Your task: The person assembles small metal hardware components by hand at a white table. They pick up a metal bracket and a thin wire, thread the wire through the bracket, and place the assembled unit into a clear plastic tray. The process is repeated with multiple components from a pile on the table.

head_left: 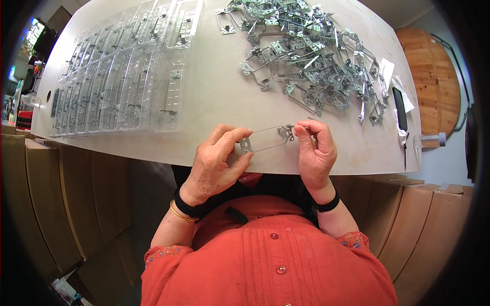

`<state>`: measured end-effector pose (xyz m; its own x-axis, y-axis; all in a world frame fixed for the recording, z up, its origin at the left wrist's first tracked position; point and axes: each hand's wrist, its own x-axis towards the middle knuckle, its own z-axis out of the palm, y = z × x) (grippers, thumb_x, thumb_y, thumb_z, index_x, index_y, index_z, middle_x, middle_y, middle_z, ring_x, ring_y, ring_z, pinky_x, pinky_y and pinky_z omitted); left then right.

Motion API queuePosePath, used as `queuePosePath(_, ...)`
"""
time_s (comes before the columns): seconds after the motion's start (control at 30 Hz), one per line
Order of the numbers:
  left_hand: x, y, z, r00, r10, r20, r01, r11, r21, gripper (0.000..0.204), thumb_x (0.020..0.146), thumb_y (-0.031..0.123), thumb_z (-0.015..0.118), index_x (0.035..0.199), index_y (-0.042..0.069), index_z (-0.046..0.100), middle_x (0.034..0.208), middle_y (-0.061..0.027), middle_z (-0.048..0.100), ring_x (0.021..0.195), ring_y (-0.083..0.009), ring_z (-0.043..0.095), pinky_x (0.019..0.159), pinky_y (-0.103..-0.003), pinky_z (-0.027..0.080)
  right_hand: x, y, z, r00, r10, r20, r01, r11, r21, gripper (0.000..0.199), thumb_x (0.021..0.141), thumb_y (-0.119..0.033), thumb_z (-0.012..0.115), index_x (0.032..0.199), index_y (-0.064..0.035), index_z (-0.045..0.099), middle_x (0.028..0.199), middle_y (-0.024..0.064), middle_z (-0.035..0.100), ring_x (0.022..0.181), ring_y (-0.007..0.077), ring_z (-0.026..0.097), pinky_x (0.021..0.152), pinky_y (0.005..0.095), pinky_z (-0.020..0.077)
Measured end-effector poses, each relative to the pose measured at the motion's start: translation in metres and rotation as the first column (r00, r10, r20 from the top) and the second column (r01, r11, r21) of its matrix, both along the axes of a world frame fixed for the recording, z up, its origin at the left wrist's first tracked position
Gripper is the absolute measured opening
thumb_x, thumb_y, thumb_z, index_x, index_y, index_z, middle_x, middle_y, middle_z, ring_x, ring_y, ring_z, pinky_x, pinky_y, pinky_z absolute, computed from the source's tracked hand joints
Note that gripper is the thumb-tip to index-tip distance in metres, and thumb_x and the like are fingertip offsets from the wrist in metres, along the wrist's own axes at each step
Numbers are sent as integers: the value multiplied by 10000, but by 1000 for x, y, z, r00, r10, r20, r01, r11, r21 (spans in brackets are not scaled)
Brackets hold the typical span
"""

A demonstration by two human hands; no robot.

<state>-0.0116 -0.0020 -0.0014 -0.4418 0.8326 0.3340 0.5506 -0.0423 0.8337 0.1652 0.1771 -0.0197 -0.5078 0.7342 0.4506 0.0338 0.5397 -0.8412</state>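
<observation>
Two hands: left hand [217,160] and right hand [315,150] each pinch an end of one wire bracket [266,139].
Beyond right hand: bracket heap [306,56].
Beyond left hand: clear trays [122,71], seemingly loaded.

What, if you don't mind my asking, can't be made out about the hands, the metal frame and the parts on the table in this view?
Head view only:
- The metal frame: its two ends are covered by the fingers of the left hand and right hand.
- The pile of metal parts: tangled, single pieces too small to separate, top cut off by the edge.
- The clear plastic trays: transparent and overlapping, so their count and contents are unclear.
</observation>
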Motion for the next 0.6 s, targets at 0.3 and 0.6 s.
queuePosePath(0.3,0,0,1,1000,1,1,-1,1000,2,490,861,-43,855,1329,42,738,1146,-94,691,862,-176,662,753,-314,561,0,-1,3,999,-16,33,15,999,31,123,1061,-75,807,1141,-21,729,1030,53,739,869,135,666,823,281,558)
queuePosePath(0.6,0,0,0,1000,3,-6,-3,1000,0,483,862,-37,855,1323,45,737,1139,-89,691,849,-174,654,749,-317,555,-1,-1,3,999,-17,27,17,1000,18,115,1060,-71,806,1130,-13,735,1022,60,737,871,136,668,816,281,559)
